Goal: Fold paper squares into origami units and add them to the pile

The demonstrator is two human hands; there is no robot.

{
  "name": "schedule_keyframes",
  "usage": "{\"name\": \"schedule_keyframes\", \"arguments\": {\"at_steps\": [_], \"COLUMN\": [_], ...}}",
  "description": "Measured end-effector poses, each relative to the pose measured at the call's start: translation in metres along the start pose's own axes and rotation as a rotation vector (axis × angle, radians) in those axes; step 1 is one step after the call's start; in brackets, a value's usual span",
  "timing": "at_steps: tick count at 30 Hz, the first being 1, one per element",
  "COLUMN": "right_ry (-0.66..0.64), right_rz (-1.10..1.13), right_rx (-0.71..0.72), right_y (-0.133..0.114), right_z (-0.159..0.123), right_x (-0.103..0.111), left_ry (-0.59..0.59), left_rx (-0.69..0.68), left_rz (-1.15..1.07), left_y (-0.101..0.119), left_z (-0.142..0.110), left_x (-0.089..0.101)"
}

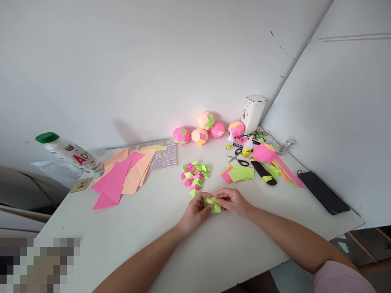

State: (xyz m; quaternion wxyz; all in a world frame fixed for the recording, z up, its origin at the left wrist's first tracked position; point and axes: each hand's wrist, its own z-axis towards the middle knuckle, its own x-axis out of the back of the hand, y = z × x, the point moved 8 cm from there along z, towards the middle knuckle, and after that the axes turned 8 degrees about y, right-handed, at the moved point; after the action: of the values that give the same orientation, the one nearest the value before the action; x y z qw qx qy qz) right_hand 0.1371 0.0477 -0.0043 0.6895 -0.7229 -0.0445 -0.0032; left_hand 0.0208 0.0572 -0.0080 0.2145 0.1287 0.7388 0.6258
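Note:
A partly folded piece of lime-green paper [215,206] is held between both hands above the white table. My left hand [198,211] pinches its left side with thumb and fingers. At the upper right of the paper, my right hand [231,201] grips it, thumb and fingertips closed together. Just beyond the hands lies a cluster of small folded pink and green paper pieces [195,176]. Flat green paper sheets [242,173] with a pink one beneath rest a little to the right.
Several faceted paper balls [181,135] sit along the wall. Scissors [236,157], a glue bottle [247,148], a cutter knife [263,172] and a phone [324,192] lie on the right. Pink paper [114,182], a notebook [166,154] and a green-capped bottle [71,154] stand left.

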Motion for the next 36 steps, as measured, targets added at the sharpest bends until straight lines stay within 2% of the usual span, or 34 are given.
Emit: {"name": "schedule_keyframes", "arguments": {"at_steps": [10,17,23,27,32,36], "right_ry": [0.000,0.003,-0.001,-0.005,0.001,0.005], "right_rz": [-0.075,-0.173,-0.207,-0.229,-0.240,-0.240], "right_rx": [0.075,0.189,0.259,0.259,0.250,0.237], "right_y": [-0.002,-0.013,-0.016,-0.013,-0.016,-0.016], "right_z": [0.000,-0.004,-0.006,-0.006,-0.006,-0.005], "right_x": [-0.001,-0.004,-0.007,-0.008,-0.007,-0.007], "left_ry": [0.050,0.105,0.082,0.086,0.093,0.079], "left_rx": [0.011,0.008,-0.039,-0.112,-0.016,-0.057], "left_rz": [0.020,0.021,0.039,0.084,0.128,0.119], "left_y": [-0.004,-0.004,-0.002,0.005,-0.001,0.001], "left_z": [0.002,0.003,0.003,0.003,0.002,0.001], "left_x": [0.003,0.007,0.007,0.007,0.007,0.006]}}
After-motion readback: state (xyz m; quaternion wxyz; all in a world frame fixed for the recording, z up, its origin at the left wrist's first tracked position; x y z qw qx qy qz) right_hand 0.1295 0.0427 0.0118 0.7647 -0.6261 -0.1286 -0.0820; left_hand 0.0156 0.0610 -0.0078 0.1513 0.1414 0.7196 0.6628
